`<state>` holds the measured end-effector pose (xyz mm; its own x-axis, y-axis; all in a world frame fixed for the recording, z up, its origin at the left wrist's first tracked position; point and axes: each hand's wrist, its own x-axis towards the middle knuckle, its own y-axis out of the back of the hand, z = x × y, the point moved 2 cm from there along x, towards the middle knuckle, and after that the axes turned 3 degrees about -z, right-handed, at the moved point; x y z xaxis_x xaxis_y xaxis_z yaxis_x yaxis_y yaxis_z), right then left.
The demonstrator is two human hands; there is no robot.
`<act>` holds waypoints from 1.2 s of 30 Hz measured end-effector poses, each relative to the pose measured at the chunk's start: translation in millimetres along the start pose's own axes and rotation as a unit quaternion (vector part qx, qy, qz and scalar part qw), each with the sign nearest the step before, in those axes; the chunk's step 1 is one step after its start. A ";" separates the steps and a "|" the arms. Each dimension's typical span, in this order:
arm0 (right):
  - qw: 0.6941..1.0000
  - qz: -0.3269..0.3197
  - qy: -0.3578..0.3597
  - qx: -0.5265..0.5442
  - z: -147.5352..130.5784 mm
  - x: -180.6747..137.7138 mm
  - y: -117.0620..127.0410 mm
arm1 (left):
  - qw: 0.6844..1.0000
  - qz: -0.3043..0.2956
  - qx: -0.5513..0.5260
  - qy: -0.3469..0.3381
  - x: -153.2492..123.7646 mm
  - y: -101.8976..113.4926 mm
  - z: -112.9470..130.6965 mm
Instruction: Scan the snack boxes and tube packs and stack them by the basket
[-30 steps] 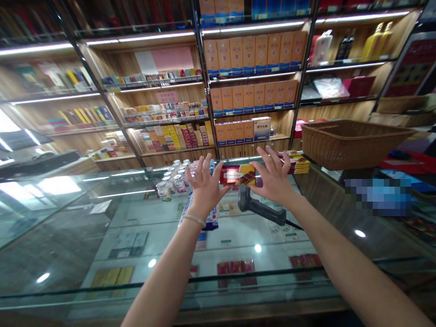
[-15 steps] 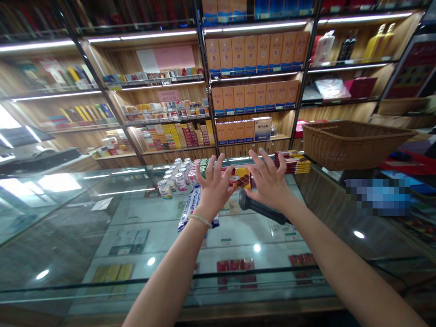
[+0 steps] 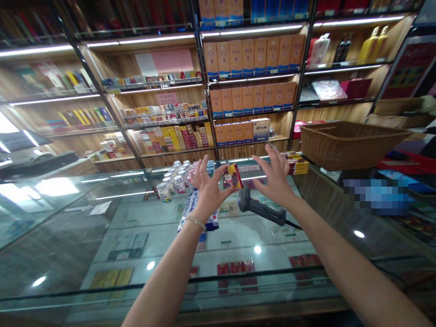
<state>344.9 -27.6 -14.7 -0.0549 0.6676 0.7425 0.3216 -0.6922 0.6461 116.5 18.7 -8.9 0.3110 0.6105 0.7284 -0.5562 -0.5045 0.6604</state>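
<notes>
My left hand [image 3: 206,186] pinches the end of a red and yellow chocolate bar box [image 3: 235,175] between thumb and fingers, tilted up over the glass counter [image 3: 102,218]. My right hand [image 3: 275,175] hovers just to the right of the box with its fingers spread, and it holds nothing. A black barcode scanner [image 3: 259,208] lies on the glass right below both hands. A blue and white packet [image 3: 190,211] lies under my left wrist.
Several small bottles [image 3: 173,181] stand on the counter behind my left hand. A stack of red and yellow boxes [image 3: 297,162] lies beside a brown wicker basket [image 3: 350,141] at the right. Shelves of orange boxes [image 3: 250,54] and cigarette packs [image 3: 170,136] fill the back wall.
The box was held flat between both hands. My right hand has let go and opened, and my left hand has turned the box up on edge.
</notes>
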 end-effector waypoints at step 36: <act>0.995 -0.004 0.068 -0.072 8.4 -1.4 4.5 | 0.999 -0.002 -0.001 -0.038 4.6 4.2 -22.2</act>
<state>354.4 -29.4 -14.3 -0.1882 0.6363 0.7481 0.1824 -0.7258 0.6633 98.5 33.0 -6.8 0.3716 0.5644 0.7372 -0.5564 -0.5003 0.6635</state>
